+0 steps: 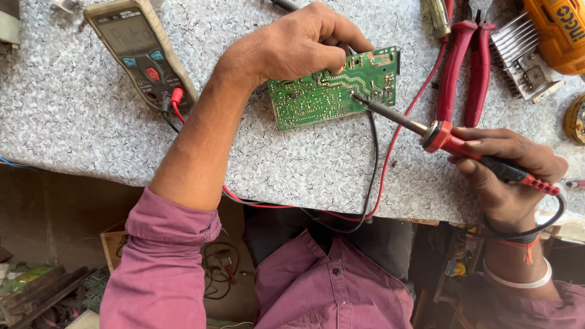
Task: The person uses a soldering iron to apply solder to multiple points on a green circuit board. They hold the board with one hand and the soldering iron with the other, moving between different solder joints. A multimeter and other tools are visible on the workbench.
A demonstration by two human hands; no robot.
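Note:
A green circuit board (323,91) lies solder side up on the speckled grey worktop (91,128). My left hand (298,42) rests on the board's upper left part, fingers curled and pinching something small that I cannot make out. My right hand (506,170) grips the red and black handle of a soldering iron (439,135). The iron's metal tip touches the board near its right middle.
A beige multimeter (137,49) lies at the upper left with red and black leads (372,183) running past the board. Red-handled pliers (466,67), a finned metal heat sink (524,55) and an orange power tool (557,30) sit at the upper right. The table's front edge crosses below the board.

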